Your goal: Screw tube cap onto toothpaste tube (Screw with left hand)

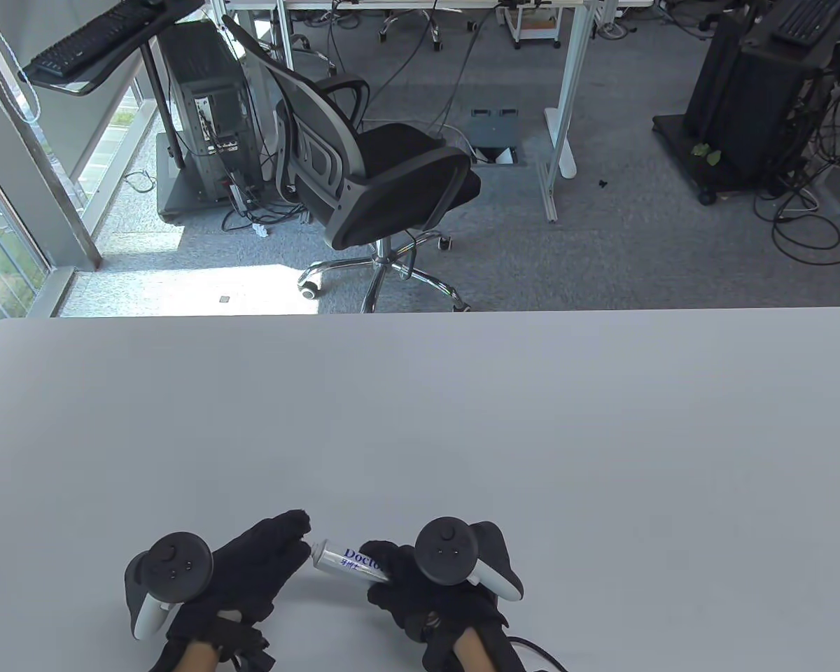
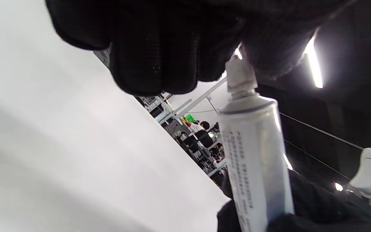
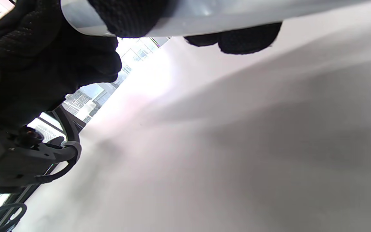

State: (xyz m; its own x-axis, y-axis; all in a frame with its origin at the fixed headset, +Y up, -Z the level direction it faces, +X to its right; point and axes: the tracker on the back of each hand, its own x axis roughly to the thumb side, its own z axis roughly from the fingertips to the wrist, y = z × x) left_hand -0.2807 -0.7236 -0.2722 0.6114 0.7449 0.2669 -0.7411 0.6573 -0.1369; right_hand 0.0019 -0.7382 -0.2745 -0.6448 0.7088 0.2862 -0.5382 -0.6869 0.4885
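Note:
A white toothpaste tube with blue lettering lies level just above the table's front edge, its neck pointing left. My right hand grips the tube's body; it shows in the right wrist view under my fingers. My left hand has its fingertips closed around the white cap, which sits on the tube's neck in the left wrist view. The tube's body runs down from there.
The white table stretches wide behind and beside the hands. An office chair and computer carts stand on the floor beyond the far edge.

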